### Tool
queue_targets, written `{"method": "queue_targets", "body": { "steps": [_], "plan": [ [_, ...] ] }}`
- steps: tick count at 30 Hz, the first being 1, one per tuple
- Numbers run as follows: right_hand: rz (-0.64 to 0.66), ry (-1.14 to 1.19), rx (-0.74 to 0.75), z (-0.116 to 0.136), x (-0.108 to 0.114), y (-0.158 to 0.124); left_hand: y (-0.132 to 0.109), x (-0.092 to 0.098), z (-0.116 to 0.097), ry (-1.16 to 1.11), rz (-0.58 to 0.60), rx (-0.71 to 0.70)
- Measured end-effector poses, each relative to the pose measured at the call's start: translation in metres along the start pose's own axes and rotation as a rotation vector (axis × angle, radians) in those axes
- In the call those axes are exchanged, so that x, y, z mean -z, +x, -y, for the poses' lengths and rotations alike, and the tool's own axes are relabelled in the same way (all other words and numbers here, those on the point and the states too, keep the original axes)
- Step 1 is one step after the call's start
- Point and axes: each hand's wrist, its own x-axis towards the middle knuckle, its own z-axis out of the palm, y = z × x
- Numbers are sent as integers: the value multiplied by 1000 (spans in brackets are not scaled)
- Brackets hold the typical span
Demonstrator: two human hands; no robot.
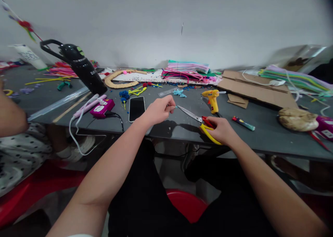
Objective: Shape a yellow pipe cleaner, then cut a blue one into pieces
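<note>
My right hand [220, 128] grips a pair of scissors [189, 114] by its red and yellow handles, the blades pointing left. The fingertips of my left hand [162, 109] are pinched together on a small light-blue piece [176, 107], which pokes out toward the scissors' tips. Whether the blades touch it I cannot tell. Beyond my hands lies a little heap of light-blue fuzzy pieces [180, 93] beside a clear ruler [166, 92]. A phone [137, 108] rests left of my left hand. Behind the scissors is a yellow glue gun [212, 100].
A black bottle [87, 72] and a purple box with cables [102, 108] stand at left. Cardboard sheets [255, 87] and bundled pipe cleaners [188, 67] line the wall. A glue-stick-like tube [244, 123] lies at right. Another person's arm [11, 112] reaches in from the left edge.
</note>
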Motion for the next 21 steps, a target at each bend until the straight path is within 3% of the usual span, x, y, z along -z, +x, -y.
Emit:
{"method": "queue_targets", "body": {
  "steps": [21],
  "plan": [
    [2,-15,2,2,3,1,1,-1,0,1,2,-5]
  ]
}}
